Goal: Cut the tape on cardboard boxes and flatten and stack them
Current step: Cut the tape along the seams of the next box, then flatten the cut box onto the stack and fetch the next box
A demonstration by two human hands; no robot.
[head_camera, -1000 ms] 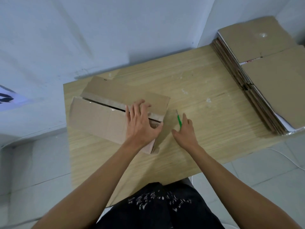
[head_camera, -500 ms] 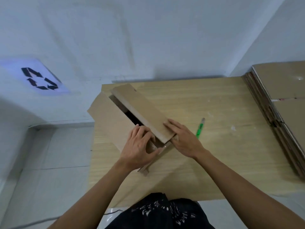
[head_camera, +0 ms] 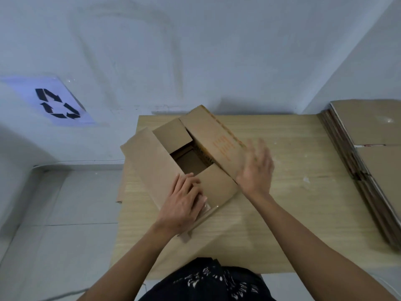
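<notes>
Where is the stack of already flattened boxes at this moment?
In the head view, the stack of flattened boxes lies at the far right end of the wooden table, near the wall corner, well clear of the right hand and the opened box.

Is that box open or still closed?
Open. The box has its flaps spread and its dark inside shows. The left hand presses one flap; the right hand is against another.

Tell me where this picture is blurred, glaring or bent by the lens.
Head view: the right hand is smeared by motion blur against the open box, while the left hand is sharper. A pale glare washes the recycling sign on the wall. The wide lens bows the table edges and the cardboard stack. Soft shadows fall below the arms.
</notes>
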